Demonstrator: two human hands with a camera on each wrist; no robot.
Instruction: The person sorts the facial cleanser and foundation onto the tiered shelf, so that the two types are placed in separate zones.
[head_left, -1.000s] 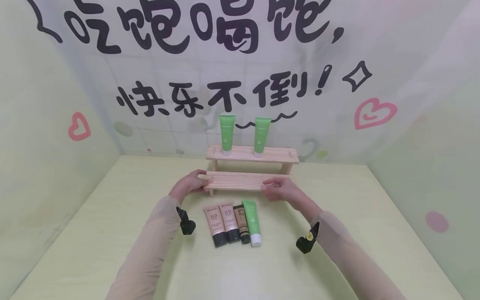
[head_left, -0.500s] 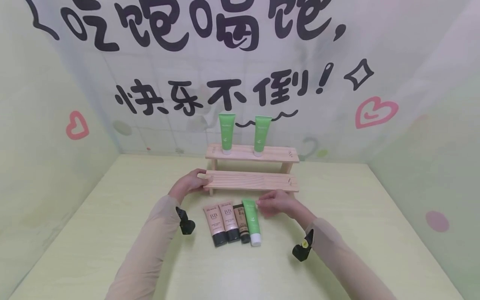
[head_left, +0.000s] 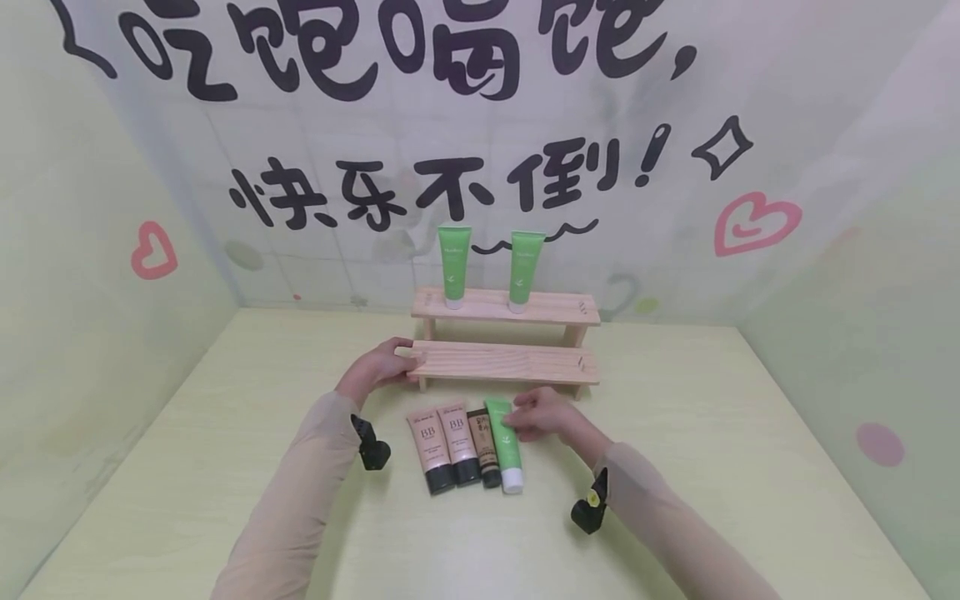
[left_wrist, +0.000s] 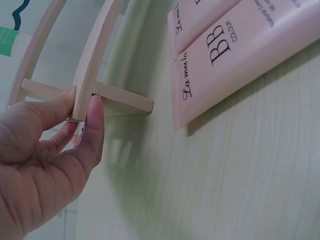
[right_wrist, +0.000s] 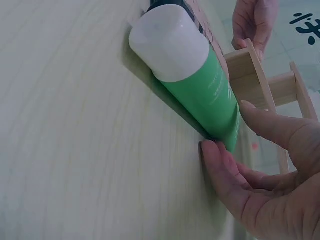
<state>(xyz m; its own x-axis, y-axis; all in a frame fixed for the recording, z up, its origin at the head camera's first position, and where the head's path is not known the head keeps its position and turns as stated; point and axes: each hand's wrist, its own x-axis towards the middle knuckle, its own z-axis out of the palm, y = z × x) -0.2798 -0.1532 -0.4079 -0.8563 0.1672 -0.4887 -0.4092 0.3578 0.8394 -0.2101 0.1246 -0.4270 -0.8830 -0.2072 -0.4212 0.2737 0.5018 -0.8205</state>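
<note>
Pale table [head_left: 450,550]: four tubes [head_left: 459,440] lying, wooden stand [head_left: 502,362]. Upper tier [head_left: 485,306]: two upright green tubes [head_left: 454,265].

Right of the shelf [head_left: 504,354], a hand could pass over the table [head_left: 675,400]. The left hand [head_left: 381,365] blocked the shelf's left end. In front of the shelf, four tubes [head_left: 457,437] lay side by side, the right hand [head_left: 546,414] at the rightmost. On its upper board [head_left: 486,307], two upright tubes [head_left: 454,265] stood with room between.

The head view is bright and even, with pale glare on the tabletop [head_left: 480,554] well on the near side of the left hand [head_left: 381,364]. Wrist views are dimmer; a soft, greenish shadow spreads beside that grip.
</note>
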